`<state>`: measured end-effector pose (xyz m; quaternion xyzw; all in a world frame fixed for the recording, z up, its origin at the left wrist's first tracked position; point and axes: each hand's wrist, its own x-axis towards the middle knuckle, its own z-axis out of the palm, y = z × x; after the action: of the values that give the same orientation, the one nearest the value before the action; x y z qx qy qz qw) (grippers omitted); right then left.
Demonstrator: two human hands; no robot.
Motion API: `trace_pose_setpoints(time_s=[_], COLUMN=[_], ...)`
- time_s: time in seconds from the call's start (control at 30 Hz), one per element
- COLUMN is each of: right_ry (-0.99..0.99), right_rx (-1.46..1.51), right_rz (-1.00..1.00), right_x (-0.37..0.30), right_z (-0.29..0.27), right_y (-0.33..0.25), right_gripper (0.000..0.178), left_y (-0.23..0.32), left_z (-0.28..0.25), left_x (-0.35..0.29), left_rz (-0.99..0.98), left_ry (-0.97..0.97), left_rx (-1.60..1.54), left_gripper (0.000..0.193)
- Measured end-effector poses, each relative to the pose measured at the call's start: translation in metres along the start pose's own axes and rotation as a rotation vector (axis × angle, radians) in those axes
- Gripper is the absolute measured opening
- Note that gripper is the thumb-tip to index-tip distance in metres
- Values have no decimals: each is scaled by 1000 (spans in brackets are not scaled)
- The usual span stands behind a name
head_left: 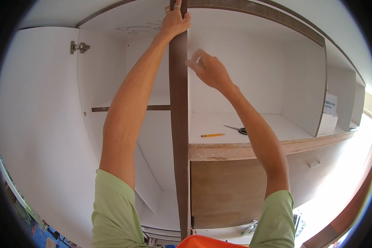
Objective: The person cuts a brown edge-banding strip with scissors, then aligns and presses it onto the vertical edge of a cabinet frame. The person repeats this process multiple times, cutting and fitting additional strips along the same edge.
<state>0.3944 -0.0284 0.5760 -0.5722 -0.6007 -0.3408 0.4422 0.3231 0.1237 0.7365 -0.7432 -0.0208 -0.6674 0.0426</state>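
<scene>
A long dark brown strip [178, 124] runs upright along the front edge of the cabinet divider, its sides slightly wavy. My left hand [175, 21] is raised to the strip's upper part, with fingers and thumb closed around it. To the right of the strip, my right hand [211, 70] is in front of the upper compartment. Its thumb and forefinger curl toward each other, and motion blurs the tips. Whatever lies between them, if anything, is too small to make out. A yellow pencil [213, 135] and black-handled scissors [237, 129] lie on the shelf below my right hand.
At left a white cabinet door [41, 124] stands swung open on a metal hinge [79, 47]. The shelf's raw wooden front edge [227, 152] juts out above brown lower doors [223, 190]. A white box [329, 113] stands in the right-hand compartment.
</scene>
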Motion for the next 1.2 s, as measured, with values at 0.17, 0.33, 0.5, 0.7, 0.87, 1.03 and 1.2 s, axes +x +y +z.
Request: trace_pose_setpoints(time_s=[0.17, 0.33, 0.5, 0.7, 0.87, 1.03, 1.2], right_ry=[-14, -52, -124, -137, -125, -78, -172], right_rx=[22, 20, 48, 28, 35, 58, 17], right_rz=[-22, 13, 92, 96, 87, 59, 142], right_x=[-22, -37, -42, -43, -44, -44, -43], right_z=[9, 18, 19, 24, 29, 32, 30], right_y=[5, 10, 11, 13, 16, 15, 13], right_gripper=[32, 33, 34, 33, 34, 33, 35], left_y=[6, -8, -8, -3, -5, 0, -3], left_z=[-6, 8, 5, 4, 4, 1, 5], left_x=[-2, 1, 1, -2, 0, -1, 1], left_rz=[-81, 73, -7, -19, 13, -39, -16], left_ry=[-92, 58, -16, 5, 11, -47, -15], left_rx=[-34, 56, 34, 65, 55, 28, 57], left_gripper=[81, 80, 80, 80, 80, 80, 81])
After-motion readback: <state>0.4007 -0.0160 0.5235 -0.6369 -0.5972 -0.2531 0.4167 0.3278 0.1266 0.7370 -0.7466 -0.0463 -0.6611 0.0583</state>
